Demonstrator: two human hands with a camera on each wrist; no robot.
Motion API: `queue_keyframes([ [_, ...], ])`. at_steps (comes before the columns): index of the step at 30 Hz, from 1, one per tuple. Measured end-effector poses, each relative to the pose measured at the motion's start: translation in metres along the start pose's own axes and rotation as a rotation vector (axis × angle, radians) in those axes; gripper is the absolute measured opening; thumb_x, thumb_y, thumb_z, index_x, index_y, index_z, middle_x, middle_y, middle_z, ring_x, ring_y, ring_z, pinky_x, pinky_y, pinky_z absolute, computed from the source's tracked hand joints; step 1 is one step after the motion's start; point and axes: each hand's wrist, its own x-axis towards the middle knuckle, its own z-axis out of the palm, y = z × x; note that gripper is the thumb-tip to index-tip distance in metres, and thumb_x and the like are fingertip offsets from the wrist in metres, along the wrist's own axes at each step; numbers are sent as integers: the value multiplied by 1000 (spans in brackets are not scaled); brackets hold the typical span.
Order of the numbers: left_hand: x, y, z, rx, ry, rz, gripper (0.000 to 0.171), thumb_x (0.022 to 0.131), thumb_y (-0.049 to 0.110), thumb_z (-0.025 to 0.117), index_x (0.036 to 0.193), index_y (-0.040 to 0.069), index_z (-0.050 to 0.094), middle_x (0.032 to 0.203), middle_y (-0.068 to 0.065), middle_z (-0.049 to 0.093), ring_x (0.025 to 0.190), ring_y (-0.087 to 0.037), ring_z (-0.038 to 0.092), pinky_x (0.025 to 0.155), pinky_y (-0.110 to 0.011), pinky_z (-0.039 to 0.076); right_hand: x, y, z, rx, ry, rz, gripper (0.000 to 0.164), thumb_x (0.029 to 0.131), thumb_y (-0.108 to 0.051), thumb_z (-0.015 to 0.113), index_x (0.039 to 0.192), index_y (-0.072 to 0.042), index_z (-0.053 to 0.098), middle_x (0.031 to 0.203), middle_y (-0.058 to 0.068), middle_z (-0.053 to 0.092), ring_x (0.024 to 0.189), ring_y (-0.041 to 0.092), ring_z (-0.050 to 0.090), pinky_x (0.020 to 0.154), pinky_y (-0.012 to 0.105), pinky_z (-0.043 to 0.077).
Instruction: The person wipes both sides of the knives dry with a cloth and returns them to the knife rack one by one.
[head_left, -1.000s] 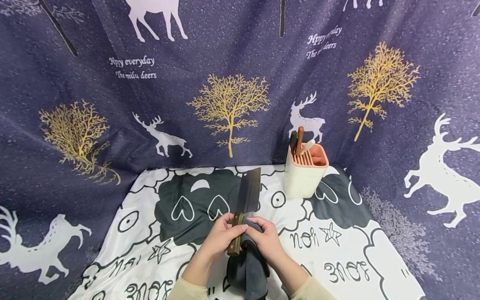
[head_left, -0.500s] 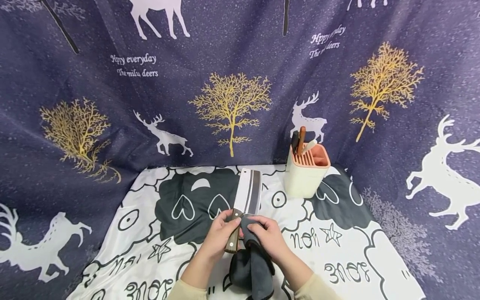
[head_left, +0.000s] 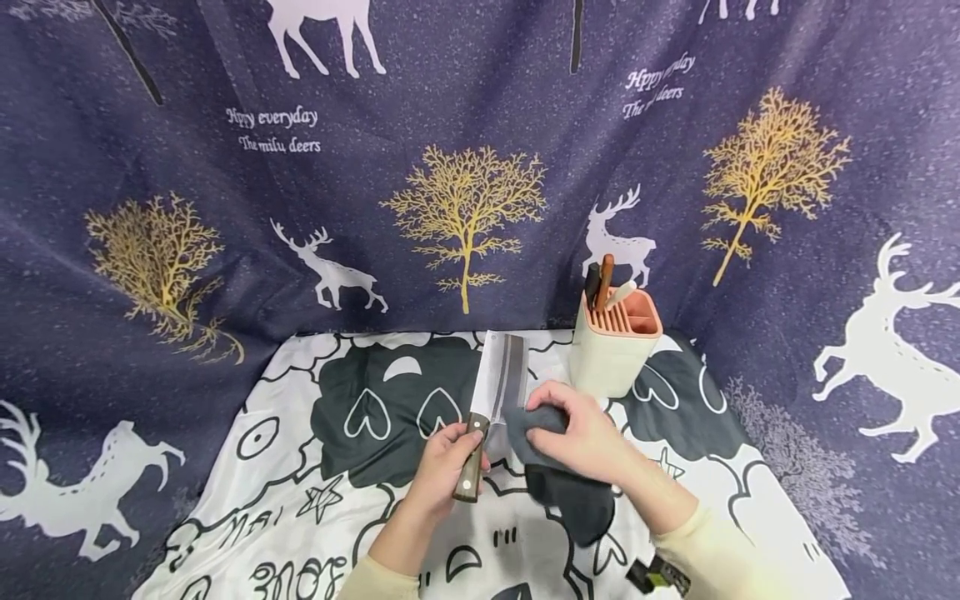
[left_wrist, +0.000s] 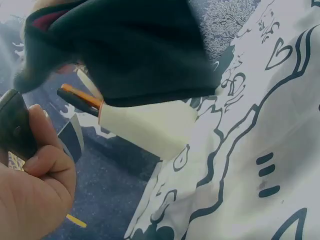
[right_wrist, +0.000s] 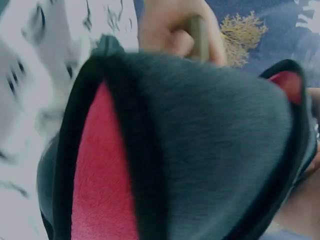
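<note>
A cleaver (head_left: 498, 379) with a wide steel blade and a dark wooden handle points up and away in the head view. My left hand (head_left: 447, 467) grips its handle (head_left: 470, 475), thumb along the near side. To the right of the blade, my right hand (head_left: 585, 433) holds a dark grey cloth (head_left: 551, 442), whose lower end hangs below the fingers. The cloth's upper left edge lies by the blade's lower right corner. In the right wrist view the folded cloth (right_wrist: 215, 130) shows a red inner side (right_wrist: 102, 180) and covers most of the picture.
A cream knife block (head_left: 611, 358) with a coral slotted top stands at the back right, with several handles (head_left: 606, 279) sticking up from it. The table is covered by a black-and-white printed cloth (head_left: 405, 508). Behind it hangs a dark blue curtain (head_left: 480, 100) with deer and trees.
The right hand has moved right and away from the left hand, carrying the cloth off the cleaver's handle area. The blade turned so its bright face shows. The left hand keeps its grip.
</note>
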Motion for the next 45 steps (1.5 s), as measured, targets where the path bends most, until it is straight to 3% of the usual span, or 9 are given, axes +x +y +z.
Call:
queue_keyframes([
  [4, 0, 0, 2, 1, -20, -3, 37, 106, 16, 49, 129, -13, 47, 66, -1, 62, 48, -9, 58, 43, -24, 50, 21, -18, -27, -327, -1, -261, 24, 85, -15, 80, 106, -20, 68, 102, -3, 72, 87, 11, 67, 76, 30, 56],
  [7, 0, 0, 4, -4, -22, -8, 39, 108, 18, 44, 134, -12, 46, 67, -1, 63, 51, -9, 58, 44, -23, 50, 39, -27, -35, -508, -8, -470, 24, 88, -17, 81, 109, -15, 70, 108, 1, 73, 100, 17, 70, 87, 38, 58],
  [12, -1, 0, 6, -18, -35, -8, 45, 112, 25, 36, 137, -10, 45, 69, -1, 63, 52, -8, 59, 44, -23, 51, 66, -24, -27, -655, -15, -688, 24, 88, -17, 80, 111, -13, 72, 113, 4, 72, 100, 22, 70, 84, 41, 59],
  [16, -1, -2, 8, -38, -19, -1, 44, 113, 31, 36, 127, -9, 48, 69, -2, 62, 49, -9, 56, 44, -23, 50, 76, -8, -9, -739, -65, -766, 22, 91, -19, 77, 112, -14, 73, 118, 5, 71, 99, 22, 68, 82, 39, 59],
  [19, -1, -1, 10, -62, -12, -1, 45, 112, 33, 37, 126, -8, 49, 70, -1, 61, 50, -8, 56, 44, -22, 49, 76, 2, 6, -771, -107, -787, 21, 93, -22, 76, 113, -15, 74, 120, 4, 72, 101, 20, 68, 84, 35, 59],
  [23, -2, 0, 11, -91, -29, -9, 50, 113, 36, 35, 135, -8, 46, 73, 0, 61, 55, -6, 57, 46, -19, 49, 72, 11, 16, -740, -113, -770, 24, 94, -27, 76, 115, -15, 72, 118, 2, 74, 107, 18, 70, 88, 34, 59],
  [30, -7, 3, 10, -114, -59, -15, 55, 113, 41, 33, 139, -6, 46, 79, 2, 61, 56, -4, 55, 48, -17, 50, 69, 21, 18, -628, -147, -601, 19, 97, -32, 72, 111, -20, 69, 131, 1, 71, 123, 18, 66, 93, 40, 58],
  [36, -8, 4, 9, -153, -61, 2, 53, 113, 40, 33, 135, -7, 47, 76, 2, 60, 52, -5, 54, 46, -17, 49, 62, 23, 16, -632, -241, -455, 43, 95, -33, 63, 136, -22, 66, 154, 3, 54, 142, 28, 51, 96, 53, 50],
  [45, -10, 6, 5, -131, -44, 37, 50, 113, 34, 32, 134, -9, 48, 75, 1, 60, 51, -6, 54, 46, -20, 49, 66, 25, 15, -698, -226, -540, 43, 96, -16, 66, 138, -20, 66, 147, 7, 61, 121, 26, 64, 98, 45, 55],
])
